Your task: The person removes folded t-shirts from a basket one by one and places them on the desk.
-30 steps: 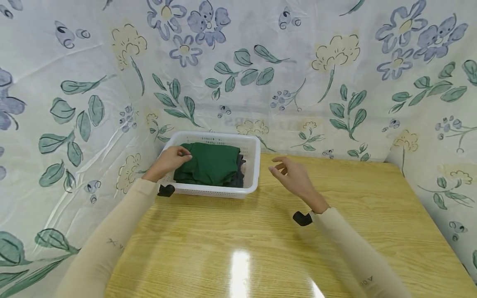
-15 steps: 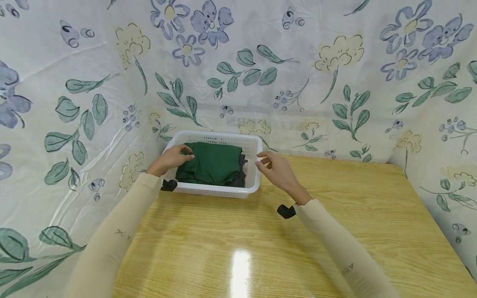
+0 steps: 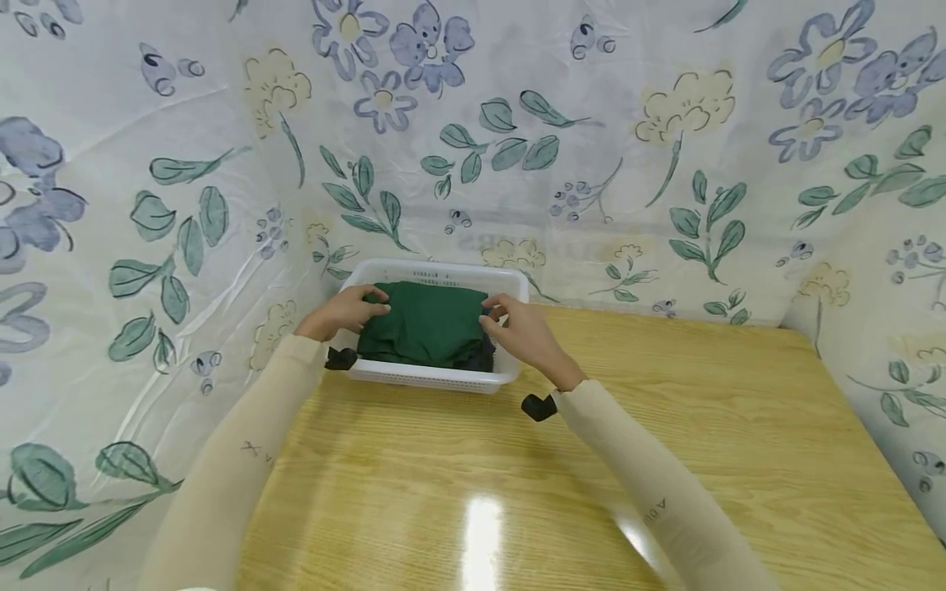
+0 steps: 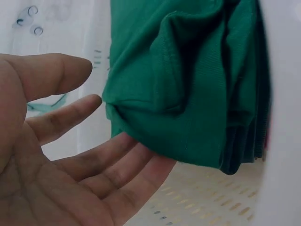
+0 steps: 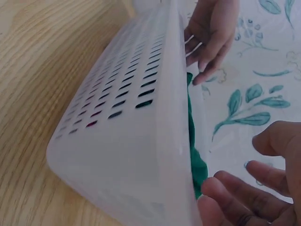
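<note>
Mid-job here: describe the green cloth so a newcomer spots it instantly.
On the wooden table, near the flowered sheet, sits a white basket with slotted walls. Inside it, between the left hand and the right hand, lies the folded green cloth. Its plain green sets it apart from the dark cloth beneath it.

Booth-like setting, type of room unclear: creased floral sheeting [image 3: 473, 193] behind and beside a wood-grain tabletop [image 3: 702, 386]

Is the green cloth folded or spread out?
Folded: the left wrist view shows the green cloth doubled into stacked layers along one side, lying inside the white basket.
</note>
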`<state>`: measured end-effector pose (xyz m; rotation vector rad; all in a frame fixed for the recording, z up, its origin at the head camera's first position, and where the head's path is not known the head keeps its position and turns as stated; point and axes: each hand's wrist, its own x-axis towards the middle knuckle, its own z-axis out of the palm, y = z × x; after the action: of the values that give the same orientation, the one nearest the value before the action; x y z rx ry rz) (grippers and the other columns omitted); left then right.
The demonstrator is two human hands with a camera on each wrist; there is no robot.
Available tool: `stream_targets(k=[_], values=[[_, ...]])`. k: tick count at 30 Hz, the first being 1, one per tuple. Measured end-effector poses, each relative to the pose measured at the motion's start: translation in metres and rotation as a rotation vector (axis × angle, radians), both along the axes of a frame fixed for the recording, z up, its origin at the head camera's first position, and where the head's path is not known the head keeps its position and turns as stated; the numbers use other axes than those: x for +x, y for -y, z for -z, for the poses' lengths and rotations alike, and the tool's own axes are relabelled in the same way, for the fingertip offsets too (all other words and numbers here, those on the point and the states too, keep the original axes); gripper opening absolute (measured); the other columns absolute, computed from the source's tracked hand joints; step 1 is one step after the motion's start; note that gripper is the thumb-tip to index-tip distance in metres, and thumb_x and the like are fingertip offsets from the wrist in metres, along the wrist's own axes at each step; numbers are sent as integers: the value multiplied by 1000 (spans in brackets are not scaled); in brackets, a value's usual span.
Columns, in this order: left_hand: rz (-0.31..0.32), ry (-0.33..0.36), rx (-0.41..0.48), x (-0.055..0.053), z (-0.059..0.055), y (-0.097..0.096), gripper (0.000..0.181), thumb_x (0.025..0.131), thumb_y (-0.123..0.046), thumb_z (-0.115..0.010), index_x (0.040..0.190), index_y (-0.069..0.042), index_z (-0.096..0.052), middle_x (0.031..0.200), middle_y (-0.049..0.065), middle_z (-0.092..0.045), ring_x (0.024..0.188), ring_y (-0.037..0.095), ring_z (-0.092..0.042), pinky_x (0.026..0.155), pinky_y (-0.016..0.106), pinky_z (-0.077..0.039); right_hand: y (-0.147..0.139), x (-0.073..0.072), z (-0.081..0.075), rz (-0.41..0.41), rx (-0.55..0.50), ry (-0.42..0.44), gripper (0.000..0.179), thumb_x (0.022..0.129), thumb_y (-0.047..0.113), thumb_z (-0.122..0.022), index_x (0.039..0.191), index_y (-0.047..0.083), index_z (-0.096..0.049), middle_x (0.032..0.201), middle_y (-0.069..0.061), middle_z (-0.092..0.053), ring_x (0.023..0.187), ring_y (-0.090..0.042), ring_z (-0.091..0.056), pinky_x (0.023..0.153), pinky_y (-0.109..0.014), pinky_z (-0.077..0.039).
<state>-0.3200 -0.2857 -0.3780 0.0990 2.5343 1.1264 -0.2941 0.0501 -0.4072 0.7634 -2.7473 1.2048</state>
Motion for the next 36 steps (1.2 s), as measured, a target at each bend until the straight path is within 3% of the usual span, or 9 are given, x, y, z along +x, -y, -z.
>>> stream_targets(k=[6,10,17,22,28,31,36], values=[[15,37,35,-4,-1,-1,50,111,-25,-46,152,3,-39,158,33,-25,136,55,-39,105,59,-45,12,-8,2,-3,32,72,40,105,25,-61,139,3,-59,130,-17,-65,110,-30,-65,88,-45,-54],[24,69,47,-10,0,-4,51,111,-25,-46,153,3,-39,160,32,-25,138,53,-38,106,58,-44,17,-13,5,17,35,115,41,104,24,-62,139,2,-59,133,-18,-63,119,-33,-60,95,-48,-52],[-3,85,42,-17,-1,-5,51,111,-26,-47,154,1,-38,161,30,-25,140,50,-36,108,57,-42,32,-24,6,21,53,196,47,104,26,-61,145,4,-53,134,-17,-63,96,-26,-68,79,-37,-57],[-27,107,68,-18,0,-5,50,110,-24,-50,152,1,-40,158,28,-30,132,43,-48,102,52,-48,41,-25,9,12,-40,306,51,102,26,-65,147,4,-51,141,-19,-57,99,-26,-67,81,-36,-57],[-21,132,96,-17,3,-7,54,109,-22,-53,153,3,-36,160,29,-23,133,41,-45,105,52,-46,44,-23,14,30,-222,468,52,102,26,-66,148,9,-50,140,-15,-54,114,-30,-61,87,-40,-57],[-16,133,98,-17,4,-8,55,108,-21,-56,153,2,-36,161,28,-22,134,41,-43,105,52,-45,46,-24,15,26,-264,503,50,102,26,-66,147,10,-52,142,-15,-53,120,-31,-59,87,-40,-57],[16,125,71,-18,6,-10,52,106,-17,-59,152,1,-41,158,27,-27,127,38,-46,104,50,-45,52,-27,20,37,-243,495,44,102,24,-67,143,14,-57,146,-16,-51,119,-32,-61,83,-38,-59]])
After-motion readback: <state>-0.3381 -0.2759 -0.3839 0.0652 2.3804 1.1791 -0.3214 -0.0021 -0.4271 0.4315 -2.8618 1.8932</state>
